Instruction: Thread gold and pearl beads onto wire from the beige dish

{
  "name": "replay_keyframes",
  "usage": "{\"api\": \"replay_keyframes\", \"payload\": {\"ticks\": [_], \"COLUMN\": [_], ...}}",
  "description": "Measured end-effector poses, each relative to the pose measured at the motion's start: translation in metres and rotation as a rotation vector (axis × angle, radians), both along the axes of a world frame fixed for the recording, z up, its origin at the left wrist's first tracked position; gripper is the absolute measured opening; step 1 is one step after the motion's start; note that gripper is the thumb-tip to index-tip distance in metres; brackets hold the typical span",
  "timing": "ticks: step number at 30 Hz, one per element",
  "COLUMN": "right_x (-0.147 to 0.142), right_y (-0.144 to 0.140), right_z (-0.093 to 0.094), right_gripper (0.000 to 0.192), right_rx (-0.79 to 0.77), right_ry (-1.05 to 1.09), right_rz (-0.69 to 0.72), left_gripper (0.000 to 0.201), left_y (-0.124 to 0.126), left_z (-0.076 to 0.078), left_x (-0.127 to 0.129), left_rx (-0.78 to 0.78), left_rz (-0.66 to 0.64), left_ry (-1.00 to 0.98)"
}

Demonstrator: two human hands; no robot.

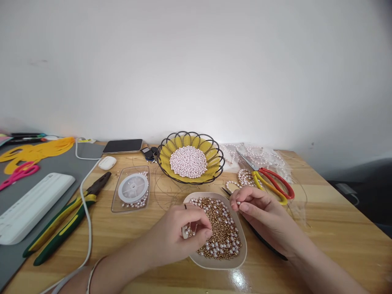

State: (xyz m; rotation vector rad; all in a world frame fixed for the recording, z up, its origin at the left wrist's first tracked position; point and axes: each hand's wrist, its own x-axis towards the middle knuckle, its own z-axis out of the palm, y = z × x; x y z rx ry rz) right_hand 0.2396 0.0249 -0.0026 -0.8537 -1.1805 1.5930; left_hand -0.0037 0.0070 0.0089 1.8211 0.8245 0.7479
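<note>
Left hand (180,230) fingers pinched among beads in dish (241,261); right hand (257,206) fingers nipping single pearl (238,203). Judged light, hard, slippery; best held by fingertip pinch across sides.

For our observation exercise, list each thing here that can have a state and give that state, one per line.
Scissors: shut, lying flat.
Pliers: shut, lying flat.
Wire basket: holds pale beads.
Dish: full of gold and pearl beads.
Left hand: pinching over the dish.
Right hand: pinching a pearl bead.

Glossy pearly and metallic gold beads (222,234) fill a smooth tray (241,255) on the varnished, shiny wooden table (321,237).
</note>
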Motion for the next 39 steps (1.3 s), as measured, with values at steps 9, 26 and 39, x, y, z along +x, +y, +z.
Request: {"api": "replay_keyframes", "payload": {"ticks": [9, 26, 39], "right_x": [-0.0006, 0.0019, 0.0009], "right_y": [-0.0018, -0.0038, -0.0038], "right_z": [0.0010, -0.0013, 0.0008], "right_gripper": [0.011, 0.010, 0.008], "right_rx": [-0.051, 0.042, 0.067], "right_ry": [-0.045, -0.127, -0.127], "right_rz": [0.008, -0.001, 0.027], "left_gripper": [0.014, 0.014, 0.013], "left_y": [-0.0020, -0.0014, -0.0024], "left_z": [0.0020, 0.0014, -0.0010], "left_x": [0.0009, 0.0015, 0.0010], "left_rx": [0.068, 0.065, 0.077], "left_rz": [-0.016, -0.013, -0.013], "left_ry": [0.013, 0.057, 0.058]}}
